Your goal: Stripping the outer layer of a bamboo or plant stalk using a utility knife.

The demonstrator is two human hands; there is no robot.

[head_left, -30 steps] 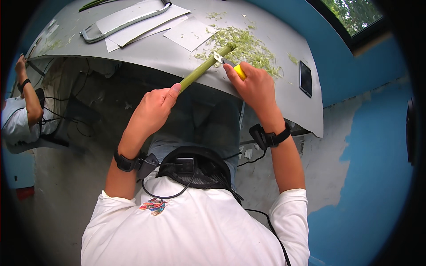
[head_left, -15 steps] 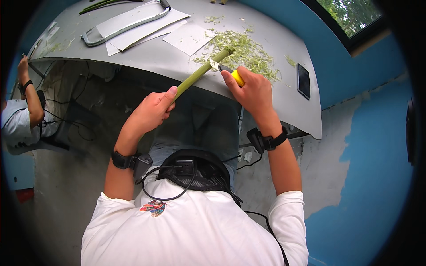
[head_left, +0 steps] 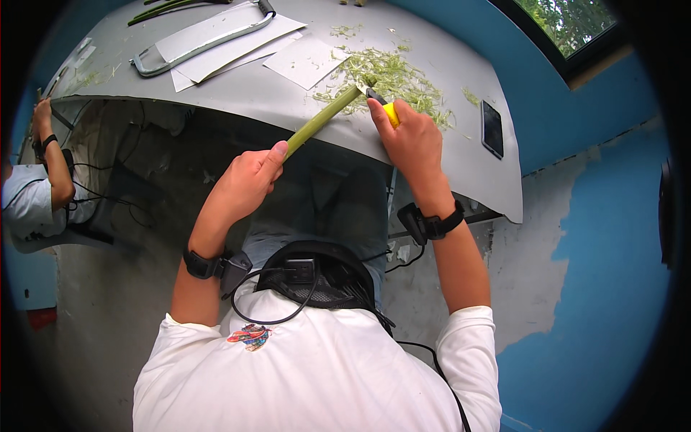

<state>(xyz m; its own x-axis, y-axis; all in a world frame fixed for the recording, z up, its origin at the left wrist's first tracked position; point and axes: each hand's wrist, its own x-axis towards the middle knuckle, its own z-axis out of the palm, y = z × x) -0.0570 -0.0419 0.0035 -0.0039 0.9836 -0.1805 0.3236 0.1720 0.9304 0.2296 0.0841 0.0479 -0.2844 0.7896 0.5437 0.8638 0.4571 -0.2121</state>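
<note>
L hand (head_left: 245, 183) gripping green stalk (head_left: 324, 122), fingers curled tight; R hand (head_left: 413, 142) clenching yellow-handled knife (head_left: 391, 114), prob. best angling shallow.

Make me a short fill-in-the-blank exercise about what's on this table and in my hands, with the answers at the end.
1. The left hand holds a stalk coloured ____.
2. The tool in the right hand shows a bright ____ handle.
3. On the table, the phone lies to the ____ of the shavings.

Missing words: green; yellow; right.
</note>
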